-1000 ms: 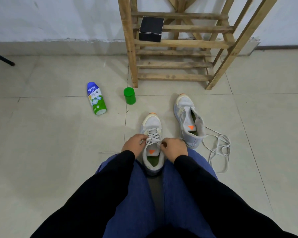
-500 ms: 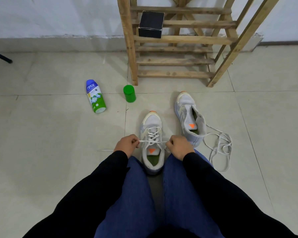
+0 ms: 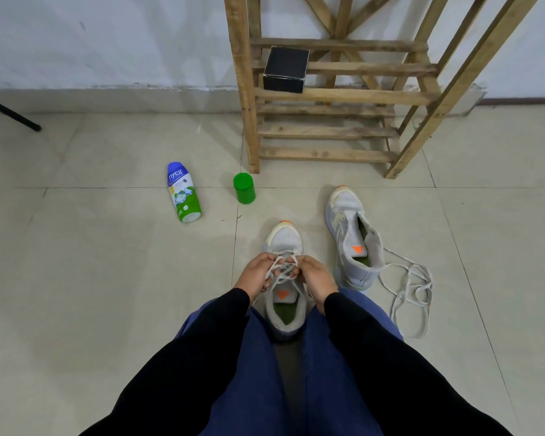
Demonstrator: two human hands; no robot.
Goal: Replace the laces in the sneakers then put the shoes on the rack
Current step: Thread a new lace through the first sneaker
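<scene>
Nearest, btwn the knees in blue trousers (image 3: 258, 372): laced sneaker (image 3: 284, 243), toe pointing away toward the rack, heel tucked in close to the body. Half a sec ago: hands apart, pulling the two lace ends taut out to either side. Now brought back together over the top eyelets, ends slack and crossed. Reads as snugging done and a knot or bow being started, so likely the last step on this shoe

Left hand (image 3: 255, 273): curled, fingertips pinching a strand of the lace (image 3: 280, 272) above the tongue. Right hand (image 3: 316, 278): curled too, pinching the other strand, fingertips almost meeting those of the left. Whether a loop is formed yet: can't tell, fingers and crossings too tangled at this res

Just right of that: second sneaker (image 3: 354, 247), upright on the floor (image 3: 107, 278), tongue pulled fwd, eyelets bare. Loose lace (image 3: 413, 289) heaped just beside its heel. So abt half the lacing left to do, plus both shoes to shelve

Further out, to the left: blue-green bottle (image 3: 183, 192) lying on its side, green cap (image 3: 244, 187) standing near the rack's front leg. Farthest: wooden rack (image 3: 328, 96) against the wall, no shoes on it yet, only a black box (image 3: 285, 69) on an upper slat
</scene>
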